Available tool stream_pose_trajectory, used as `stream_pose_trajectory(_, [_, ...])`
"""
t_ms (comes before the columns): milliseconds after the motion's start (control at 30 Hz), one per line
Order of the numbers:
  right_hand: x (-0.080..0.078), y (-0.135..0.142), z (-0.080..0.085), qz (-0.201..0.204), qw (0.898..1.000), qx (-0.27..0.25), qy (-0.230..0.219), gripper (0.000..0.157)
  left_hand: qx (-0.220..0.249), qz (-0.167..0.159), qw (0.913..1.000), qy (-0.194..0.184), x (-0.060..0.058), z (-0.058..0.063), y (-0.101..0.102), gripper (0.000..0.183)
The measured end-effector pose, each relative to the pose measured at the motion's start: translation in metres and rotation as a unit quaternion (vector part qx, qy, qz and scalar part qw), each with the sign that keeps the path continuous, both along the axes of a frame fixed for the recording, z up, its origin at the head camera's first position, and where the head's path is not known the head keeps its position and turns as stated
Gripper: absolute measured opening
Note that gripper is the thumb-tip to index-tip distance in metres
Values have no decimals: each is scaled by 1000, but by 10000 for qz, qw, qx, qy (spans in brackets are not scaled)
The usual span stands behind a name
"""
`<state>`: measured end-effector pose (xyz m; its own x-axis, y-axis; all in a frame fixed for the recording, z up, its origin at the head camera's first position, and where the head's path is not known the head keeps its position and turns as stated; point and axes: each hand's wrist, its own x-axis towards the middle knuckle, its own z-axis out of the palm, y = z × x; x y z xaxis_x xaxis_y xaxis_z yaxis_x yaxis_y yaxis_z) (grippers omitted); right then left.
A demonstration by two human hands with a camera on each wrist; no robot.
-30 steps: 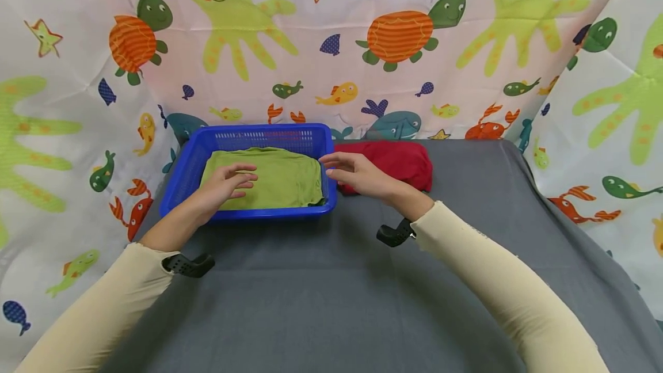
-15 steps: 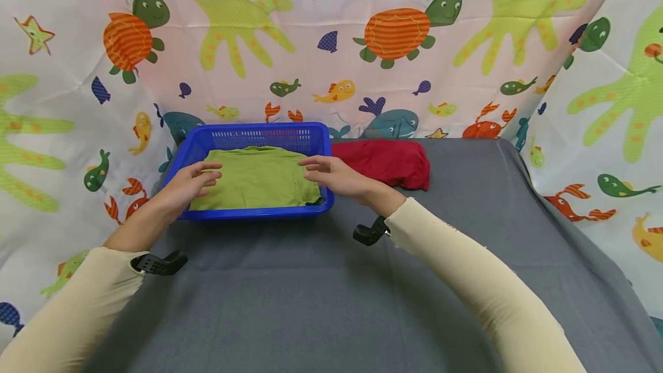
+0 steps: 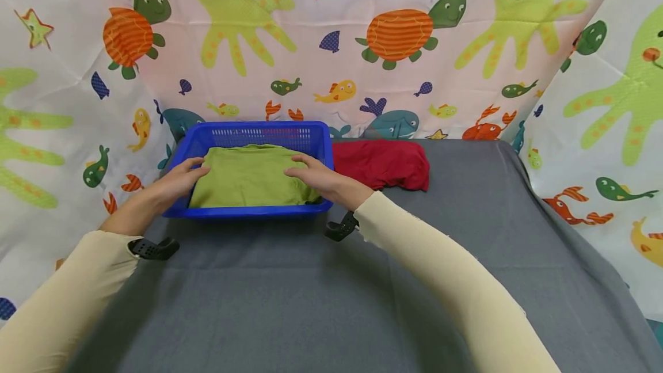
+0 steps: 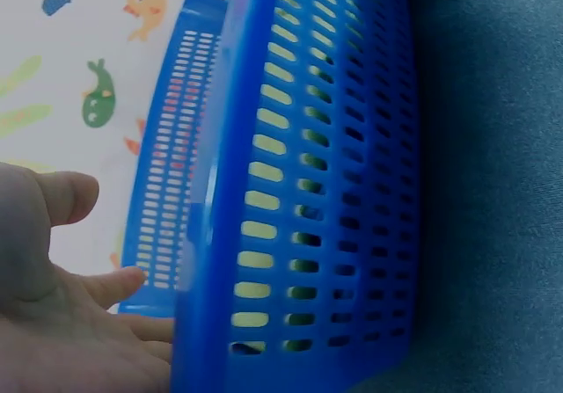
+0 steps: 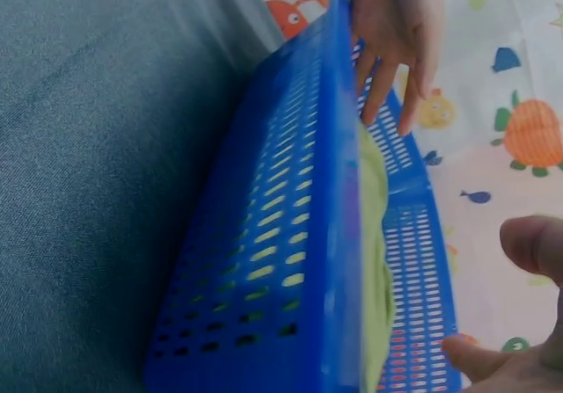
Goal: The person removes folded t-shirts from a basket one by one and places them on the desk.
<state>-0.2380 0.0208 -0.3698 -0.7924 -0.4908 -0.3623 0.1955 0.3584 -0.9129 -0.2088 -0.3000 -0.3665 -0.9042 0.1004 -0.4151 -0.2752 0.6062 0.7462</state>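
Observation:
A blue perforated plastic basket (image 3: 248, 212) stands against the back curtain, with a green folded cloth (image 3: 248, 177) lying in it. My left hand (image 3: 176, 180) reaches over the basket's left side, fingers loosely extended beside the cloth's left edge. Over the right end of the cloth is my right hand (image 3: 318, 177), its thumb and fingers spread apart. Whether the fingertips touch the cloth cannot be told. In the left wrist view, the left hand (image 4: 79, 323) dips behind the basket's front rim, which hides some fingertips. The right wrist view shows the right hand (image 5: 519, 358) only partly.
A crumpled red cloth (image 3: 383, 163) lies right of the basket, close to its side. Grey fabric (image 3: 290, 304) covers the table. A curtain (image 3: 331, 27) printed with sea animals encloses the back and both sides.
My left hand has moved left, from above the cloth to its left edge. My right hand has moved left and slightly down from the basket's right rim to over the green cloth.

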Motion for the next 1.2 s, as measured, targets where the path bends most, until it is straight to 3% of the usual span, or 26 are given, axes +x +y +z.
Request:
stream_pose_trajectory(133, [-4, -7, -4, -192, 9994, 271, -44, 71, 61, -58, 9998, -176, -5, -2, 2, 77])
stream_pose_trajectory(300, [-5, -13, -5, -338, 9981, 450, -267, 78, 59, 96, 9997, -228, -6, -1, 0, 77])
stream_pose_trajectory(567, [-7, -15, -8, -592, 9965, 289, -518, 77, 142, 301, 9994, 19, -8, 5, 2, 77])
stream_pose_trajectory(933, [-3, -19, -15, -597, 9958, 409, -569, 86, 178, -61, 9998, -101, -16, -6, 10, 81])
stream_pose_trajectory(1200, [1, -26, -20, -893, 9920, 872, -170, 91, 214, -561, 9964, -591, -14, -11, 6, 87])
